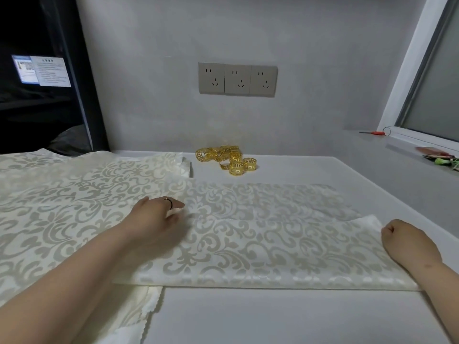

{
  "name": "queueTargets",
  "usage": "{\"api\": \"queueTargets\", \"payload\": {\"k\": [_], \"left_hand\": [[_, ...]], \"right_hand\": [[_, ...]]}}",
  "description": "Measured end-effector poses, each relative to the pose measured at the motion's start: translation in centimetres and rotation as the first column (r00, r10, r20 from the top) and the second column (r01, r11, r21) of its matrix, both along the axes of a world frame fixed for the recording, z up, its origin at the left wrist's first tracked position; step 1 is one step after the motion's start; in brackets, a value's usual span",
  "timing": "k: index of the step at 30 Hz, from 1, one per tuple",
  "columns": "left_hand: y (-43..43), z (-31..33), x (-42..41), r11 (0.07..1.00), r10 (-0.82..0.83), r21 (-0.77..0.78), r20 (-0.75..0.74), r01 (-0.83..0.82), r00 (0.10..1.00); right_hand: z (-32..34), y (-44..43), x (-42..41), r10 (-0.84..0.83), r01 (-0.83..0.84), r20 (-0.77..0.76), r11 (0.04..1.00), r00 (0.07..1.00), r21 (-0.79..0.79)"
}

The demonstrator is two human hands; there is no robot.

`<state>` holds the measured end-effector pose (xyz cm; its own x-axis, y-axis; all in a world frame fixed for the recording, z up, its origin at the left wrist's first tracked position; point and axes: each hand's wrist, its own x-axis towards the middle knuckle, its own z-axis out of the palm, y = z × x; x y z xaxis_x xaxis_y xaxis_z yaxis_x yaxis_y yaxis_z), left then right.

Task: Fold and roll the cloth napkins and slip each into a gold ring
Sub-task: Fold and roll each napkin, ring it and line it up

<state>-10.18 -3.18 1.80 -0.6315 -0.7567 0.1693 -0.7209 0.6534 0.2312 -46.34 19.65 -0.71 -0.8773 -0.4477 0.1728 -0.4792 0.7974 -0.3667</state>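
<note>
A cream damask napkin lies across the white table, its near part folded over toward the far part. My left hand pinches the folded edge at its left end. My right hand grips the folded edge at its right end, fingers curled under the cloth. A stack of the same patterned napkins lies spread out at the left, under my left forearm. A heap of several gold openwork rings sits at the back of the table, beyond the napkin and apart from both hands.
The white table runs to a grey wall with three sockets. At the right is a window sill with a red-handled tool and small items. A dark cabinet stands at the back left.
</note>
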Motion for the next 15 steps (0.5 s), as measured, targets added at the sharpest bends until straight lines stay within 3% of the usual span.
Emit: {"api": "queueTargets", "payload": {"k": [3, 5, 7, 9, 10, 12, 13, 15], "left_hand": [[3.9, 0.6, -0.2, 0.976, -0.211, 0.032, -0.098, 0.215, 0.973], [6.6, 0.2, -0.7, 0.962, -0.261, 0.075, -0.025, 0.262, 0.965], [8.2, -1.5, -1.4, 0.961, -0.276, 0.043, 0.085, 0.273, 0.957], [9.1, -2.7, -1.9, 0.96, -0.279, 0.041, 0.144, 0.276, 0.949], [9.1, -3.0, -1.9, 0.962, -0.273, 0.051, 0.156, 0.268, 0.949], [8.8, -3.4, -1.8, 0.966, -0.259, 0.068, 0.18, 0.251, 0.949], [8.7, -3.4, -1.7, 0.968, -0.249, 0.069, 0.203, 0.239, 0.947], [8.8, -3.2, -1.7, 0.976, -0.209, 0.108, 0.239, 0.188, 0.948]], "right_hand": [[0.7, 0.0, 1.3, -0.022, 0.022, -0.03, 1.0, 0.999, -0.02], [1.2, -0.4, 2.8, 0.002, -0.005, -0.12, 1.0, 0.993, -0.03], [1.2, -1.3, 5.4, 0.155, -0.187, -0.278, 0.978, 0.948, -0.094], [0.5, -2.3, 8.9, 0.36, -0.441, -0.397, 0.887, 0.844, -0.133], [0.4, -2.8, 11.1, 0.489, -0.551, -0.33, 0.824, 0.808, -0.129], [0.3, -3.3, 15.1, 0.729, -0.727, -0.025, 0.678, 0.684, -0.108], [0.1, -3.6, 16.3, 0.77, -0.77, 0.12, 0.636, 0.627, -0.06], [-0.4, -4.0, 17.4, 0.777, -0.809, 0.23, 0.578, 0.586, 0.11]]}}
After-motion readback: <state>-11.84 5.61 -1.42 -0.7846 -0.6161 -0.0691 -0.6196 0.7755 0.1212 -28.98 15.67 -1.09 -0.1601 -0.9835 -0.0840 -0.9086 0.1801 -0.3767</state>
